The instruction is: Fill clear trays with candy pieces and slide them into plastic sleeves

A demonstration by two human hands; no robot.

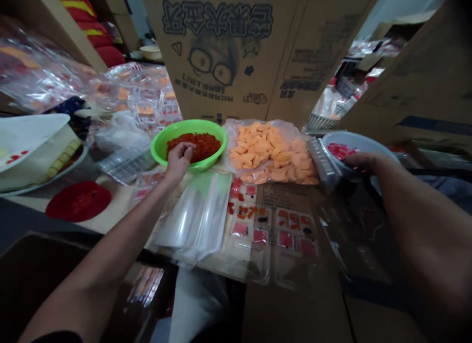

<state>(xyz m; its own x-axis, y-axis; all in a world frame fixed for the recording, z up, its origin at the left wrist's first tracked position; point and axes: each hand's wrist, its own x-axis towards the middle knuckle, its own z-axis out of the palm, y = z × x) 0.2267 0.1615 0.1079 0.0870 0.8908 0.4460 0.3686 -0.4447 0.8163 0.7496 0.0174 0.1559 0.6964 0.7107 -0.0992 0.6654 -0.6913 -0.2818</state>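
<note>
My left hand (179,158) reaches into a green bowl (162,141) of small red pieces (202,144), fingers curled down into them. My right hand (363,161) rests over a pale bowl (356,139) holding red packets (339,150) at the right; its fingers are hidden. Between the bowls lies a clear bag of orange slices (267,151). In front of me clear compartment trays (273,230) hold red and pink bits. A stack of empty clear trays (197,215) lies below the green bowl.
A large printed cardboard box (228,48) stands behind the bowls, another box (424,82) at the right. Filled clear packs (143,95) pile up at the back left. A white plate (33,151) and a red lid (78,200) lie at the left.
</note>
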